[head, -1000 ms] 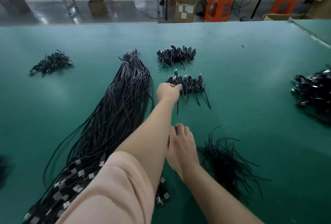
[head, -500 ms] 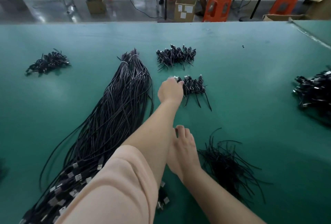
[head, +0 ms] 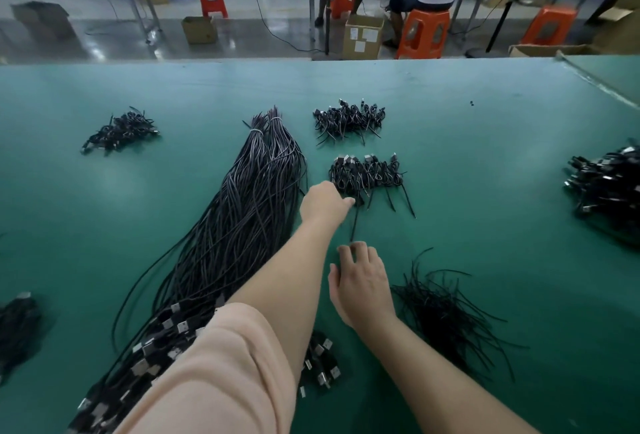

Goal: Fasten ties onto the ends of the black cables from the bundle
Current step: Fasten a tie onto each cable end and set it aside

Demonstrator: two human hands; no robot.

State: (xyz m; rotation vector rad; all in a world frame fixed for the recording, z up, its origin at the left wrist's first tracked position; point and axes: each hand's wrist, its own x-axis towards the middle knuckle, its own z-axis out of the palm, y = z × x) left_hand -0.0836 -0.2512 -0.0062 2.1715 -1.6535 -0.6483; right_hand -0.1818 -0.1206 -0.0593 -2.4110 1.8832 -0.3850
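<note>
We are reaching our left hand [head: 323, 203] far out over the green table [head: 485, 163], its fingertips touching the near left edge of a small heap of coiled, tied cables [head: 367, 175]; the fingers are lying close together and pointing toward that heap, and from behind we cannot tell whether they are pinching anything. A single black tie end [head: 354, 225] is trailing from the heap back toward us, running down to just in front of our right hand [head: 362, 281]. That hand is resting palm down on the table with its fingers loosely bent and slightly spread, and we cannot tell whether the fingertips are touching the strand. Just to the right of it, a loose pile of black ties [head: 446, 315] is fanning out across the cloth. The long bundle of black cables [head: 242, 225] is lying to the left of our left arm, stretching from its bound far end down to a mass of metal plugs by our peach sleeve [head: 221, 371], which is covering part of it. A second heap of finished coils [head: 348, 120] is sitting farther out, another [head: 119, 130] is lying well to the left, and a dark pile [head: 606, 184] is sitting at the right edge of the table.
</note>
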